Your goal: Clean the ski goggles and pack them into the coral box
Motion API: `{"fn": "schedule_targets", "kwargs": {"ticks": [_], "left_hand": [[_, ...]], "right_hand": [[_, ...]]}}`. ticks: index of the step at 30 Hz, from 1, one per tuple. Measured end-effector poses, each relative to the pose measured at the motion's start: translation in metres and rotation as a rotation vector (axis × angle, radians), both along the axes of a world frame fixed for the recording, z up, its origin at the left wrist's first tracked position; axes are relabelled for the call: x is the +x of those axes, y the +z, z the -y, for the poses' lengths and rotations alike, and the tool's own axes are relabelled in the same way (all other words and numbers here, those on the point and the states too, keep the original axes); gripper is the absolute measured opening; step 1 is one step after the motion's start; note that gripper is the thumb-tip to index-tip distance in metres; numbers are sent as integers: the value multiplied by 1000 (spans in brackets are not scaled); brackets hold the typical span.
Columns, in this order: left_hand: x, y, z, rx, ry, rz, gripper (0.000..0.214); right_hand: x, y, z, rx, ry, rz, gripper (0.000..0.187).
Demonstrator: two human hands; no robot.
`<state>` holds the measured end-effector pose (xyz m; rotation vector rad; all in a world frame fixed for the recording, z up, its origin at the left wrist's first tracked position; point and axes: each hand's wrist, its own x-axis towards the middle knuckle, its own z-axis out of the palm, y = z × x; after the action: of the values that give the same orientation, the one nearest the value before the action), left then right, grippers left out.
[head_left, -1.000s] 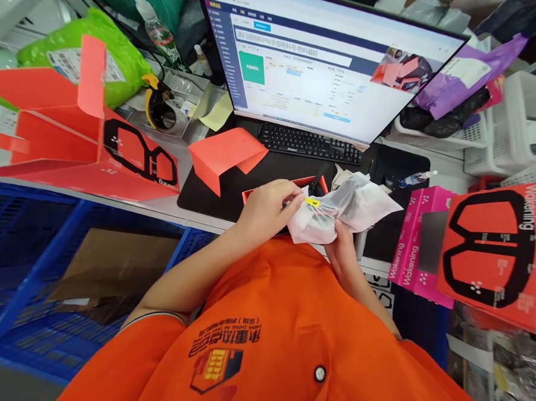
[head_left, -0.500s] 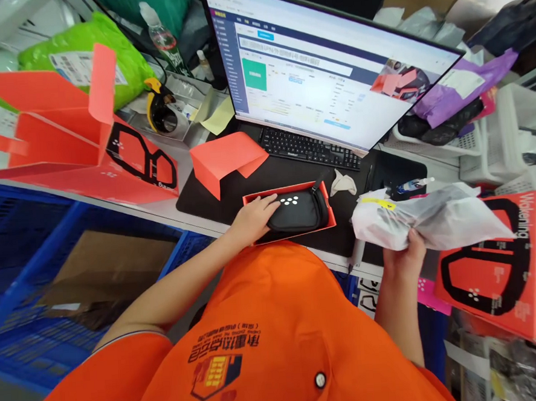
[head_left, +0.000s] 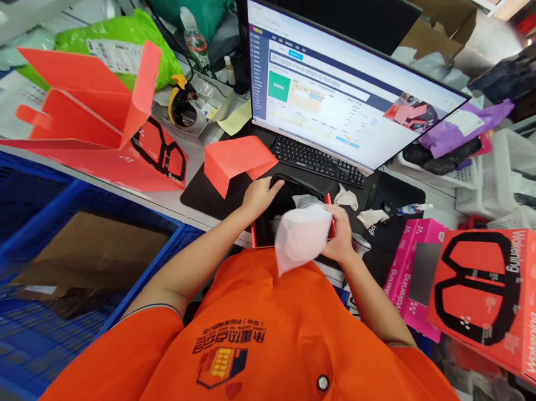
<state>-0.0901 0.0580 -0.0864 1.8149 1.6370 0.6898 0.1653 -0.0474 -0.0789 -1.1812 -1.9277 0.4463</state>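
Head view: left hand pinches lifted rim of black fabric-looking case, seated in shallow orange-red cardboard box at table's near edge. Right hand grasps translucent white plastic bag above it. Looks like bagged item meeting opened case; next move seems to want rim held clear.
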Motion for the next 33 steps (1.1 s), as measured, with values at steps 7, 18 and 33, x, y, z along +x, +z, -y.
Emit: {"fn": "schedule_targets", "kwargs": {"ticks": [7, 18, 33], "left_hand": [[-12, 6, 4, 18, -132, 68, 40], [-10, 5, 13, 37, -143, 30, 42], [-29, -32, 91, 217, -627, -129, 59]], "right_hand": [[-36, 2, -33, -278, -33, 631, 69], [-80, -18, -41, -429, 3, 949, 63], [4, -9, 3, -436, -119, -75, 37]]}}
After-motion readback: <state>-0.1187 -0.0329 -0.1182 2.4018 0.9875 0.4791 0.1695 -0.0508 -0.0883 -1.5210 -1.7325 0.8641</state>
